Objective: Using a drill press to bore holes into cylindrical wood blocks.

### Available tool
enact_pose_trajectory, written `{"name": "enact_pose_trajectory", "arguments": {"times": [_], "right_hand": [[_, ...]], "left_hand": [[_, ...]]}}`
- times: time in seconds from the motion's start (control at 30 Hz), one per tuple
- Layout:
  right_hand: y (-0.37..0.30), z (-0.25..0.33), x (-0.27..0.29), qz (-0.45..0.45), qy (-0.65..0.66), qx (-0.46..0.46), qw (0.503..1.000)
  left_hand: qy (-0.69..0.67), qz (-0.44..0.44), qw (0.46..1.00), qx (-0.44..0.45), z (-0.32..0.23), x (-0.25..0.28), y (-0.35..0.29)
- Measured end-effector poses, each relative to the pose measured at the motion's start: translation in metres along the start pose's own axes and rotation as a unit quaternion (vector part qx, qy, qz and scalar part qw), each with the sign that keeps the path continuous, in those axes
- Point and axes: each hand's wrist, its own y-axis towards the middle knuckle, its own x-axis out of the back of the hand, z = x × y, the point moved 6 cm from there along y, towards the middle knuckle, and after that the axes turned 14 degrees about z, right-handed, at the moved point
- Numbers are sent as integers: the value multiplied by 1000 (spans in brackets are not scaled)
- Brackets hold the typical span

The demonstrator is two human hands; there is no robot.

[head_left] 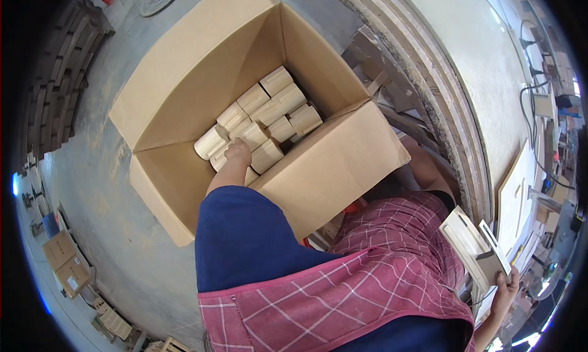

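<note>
A large cardboard box point(334, 168) stands open in front of me. Rows of pale wooden blocks point(288, 98) with rounded sides lie packed in its bottom. My left hand point(237, 151) reaches down inside, its fingers curled against a wooden block point(252, 135) at the near left of the rows; the fingertips are partly hidden. Off at the lower right, my right hand point(507, 289) is closed on the end of a pale wooden piece point(467, 240). That piece has a flat face, a dark gap and a thin light strip along one side.
A thick-edged worktable point(502, 52) curves along the right, with black cables point(531, 110) beyond it. Stacked dark wood point(58, 76) stands at the far left. Closed cartons point(66, 263) sit at the lower left on the grey concrete floor point(122, 211).
</note>
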Motion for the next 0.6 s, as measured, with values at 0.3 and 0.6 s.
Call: {"name": "enact_pose_trajectory", "arguments": {"times": [0.3,0.6], "right_hand": [[-24,-50,7,-123,-69,-28,990],[-6,-156,-13,-179,174,89,964]], "left_hand": [[-348,-54,918,-181,42,65,-2],[-579,-371,592,-420,-50,136,-166]]}}
